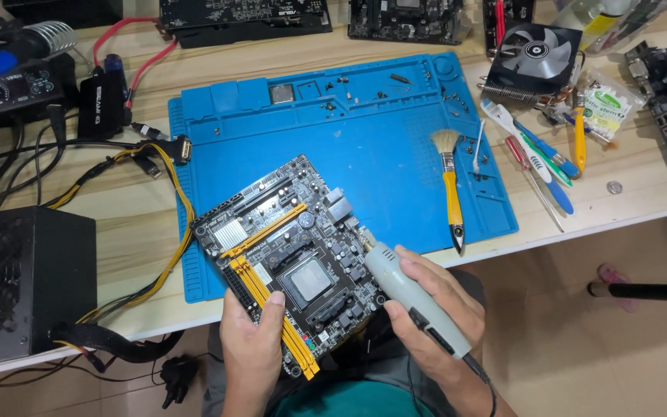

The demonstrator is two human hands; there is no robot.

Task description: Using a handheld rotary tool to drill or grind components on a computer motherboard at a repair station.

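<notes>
A black motherboard [287,247] with yellow slots and a silver processor in its socket is tilted over the front edge of the blue work mat [364,131]. My left hand [250,344] holds the board's near edge, thumb on the yellow slots. My right hand [430,309] grips a grey pen-shaped electric tool [403,289] with a cord at its rear. The tool's tip touches the board's right edge near a grey connector.
A yellow-handled brush [451,185] lies on the mat's right side. A black power supply [25,282] with yellow cables sits at left. A cooler fan [530,54], screwdrivers [542,162], a toothbrush and a coin [614,187] lie at right. Other circuit boards line the back edge.
</notes>
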